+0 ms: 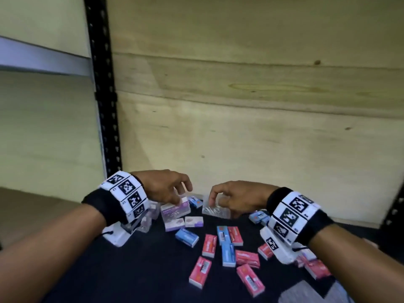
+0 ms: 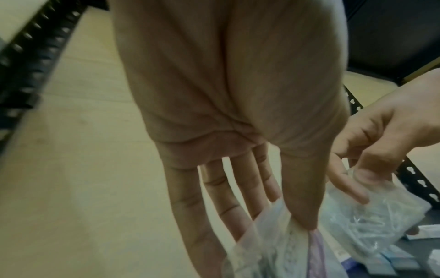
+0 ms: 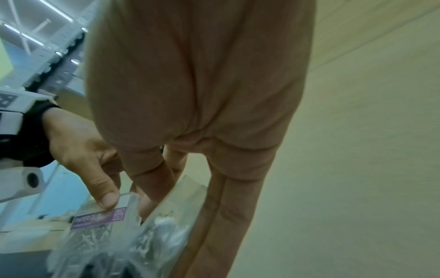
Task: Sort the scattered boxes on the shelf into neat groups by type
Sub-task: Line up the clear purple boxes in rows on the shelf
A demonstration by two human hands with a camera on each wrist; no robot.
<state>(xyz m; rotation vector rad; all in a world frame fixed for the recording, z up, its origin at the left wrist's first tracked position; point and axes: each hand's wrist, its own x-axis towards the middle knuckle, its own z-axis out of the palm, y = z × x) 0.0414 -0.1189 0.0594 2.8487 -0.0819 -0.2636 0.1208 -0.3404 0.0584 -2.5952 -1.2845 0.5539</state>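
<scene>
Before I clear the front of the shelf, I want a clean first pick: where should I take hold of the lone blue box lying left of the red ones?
Grip the blue box across its two long sides, from above. It lies flat with bare dark shelf around it, so fingers should fit either side.

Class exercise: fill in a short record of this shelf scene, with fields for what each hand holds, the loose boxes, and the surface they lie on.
left hand: pinches purple-labelled clear box of paper clips
right hand: holds clear plastic box by its edges
red boxes: scattered, unsorted, near front
blue boxes: mixed among the red
small purple boxes: two side by side
surface: dark mat
backdrop: plywood panel
</scene>
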